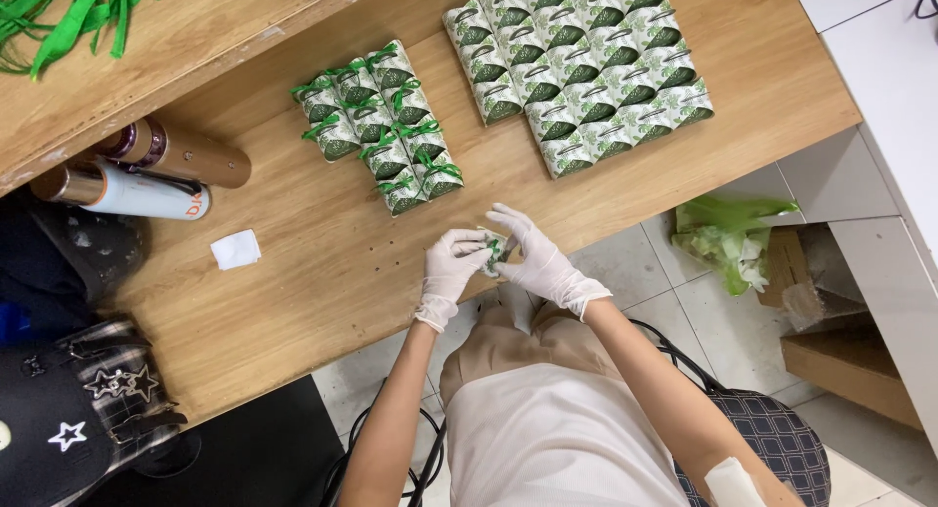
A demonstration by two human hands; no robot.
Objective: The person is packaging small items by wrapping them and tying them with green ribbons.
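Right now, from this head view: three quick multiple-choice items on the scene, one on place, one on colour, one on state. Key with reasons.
1. Where does the group of ribbon-tied boxes lie relative to the larger untied group?
A. To its left in the picture
B. To its right
C. On the floor

2. What colour are the ribbons piled at the upper left?
A. Red
B. Green
C. Blue

3. What is the state of the small box between the hands?
A. Lying alone on the table
B. Held by both gloved hands
C. Stacked on the bottles

Key:
1 A: the tied group sits left of the untied one on the wooden table.
2 B: the loose strips are bright green.
3 B: the left hand and right hand both grip it.
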